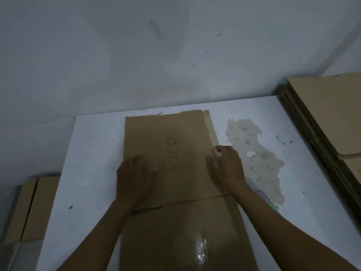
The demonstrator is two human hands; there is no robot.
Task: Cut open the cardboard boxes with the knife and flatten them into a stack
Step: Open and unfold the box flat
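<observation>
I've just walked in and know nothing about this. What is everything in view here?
flattened cardboard box: one, brown, "PICO" handwritten on it, middle of the table
tape strip: one, pale, along that box's right edge
clear tape: one shiny band, on the box's near part
knife: one, pale with a green end, on the table, partly hidden by the right forearm
stack of flattened cardboard: one, brown, table's far right
cardboard box: at least one, brown, low beside the table's left
table: one, white
worn patch: one, beige, on the table's right
wall: grey-white, behind
left hand: flat on the flattened box
right hand: seems to pinch the tape strip
</observation>
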